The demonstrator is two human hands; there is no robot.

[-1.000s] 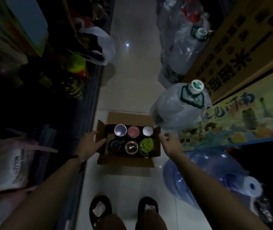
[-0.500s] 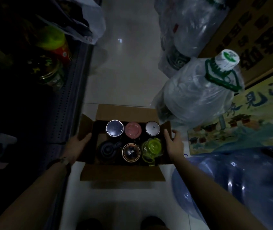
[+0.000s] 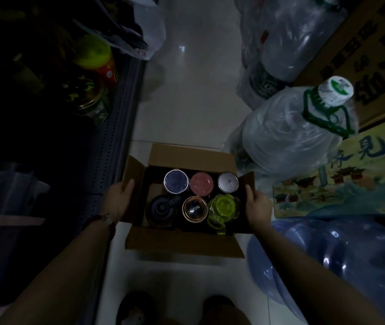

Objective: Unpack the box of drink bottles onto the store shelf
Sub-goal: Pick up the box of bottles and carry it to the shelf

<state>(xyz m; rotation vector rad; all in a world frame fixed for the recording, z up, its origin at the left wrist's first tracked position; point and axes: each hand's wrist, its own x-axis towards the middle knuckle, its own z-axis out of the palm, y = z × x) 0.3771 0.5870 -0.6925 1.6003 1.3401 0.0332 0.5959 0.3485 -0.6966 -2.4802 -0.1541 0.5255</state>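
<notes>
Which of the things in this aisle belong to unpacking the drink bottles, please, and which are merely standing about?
Belongs to the job:
- open brown cardboard box, held at its side flaps by the left hand and right hand
- six lidded drink bottles inside, e.g. the lime-green-lidded bottle
- dark metal store shelf

Standing about:
- plastic-wrapped water jug with green handle
- blue water barrel
- white plastic bag

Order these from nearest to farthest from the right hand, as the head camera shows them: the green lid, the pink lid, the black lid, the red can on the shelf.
From the right hand:
1. Green lid, front row of the box, just beside the hand.
2. Pink lid, middle of the back row.
3. Black lid, front row, at the box's far left side.
4. Red can, up on the left shelf, well outside the box.
</notes>
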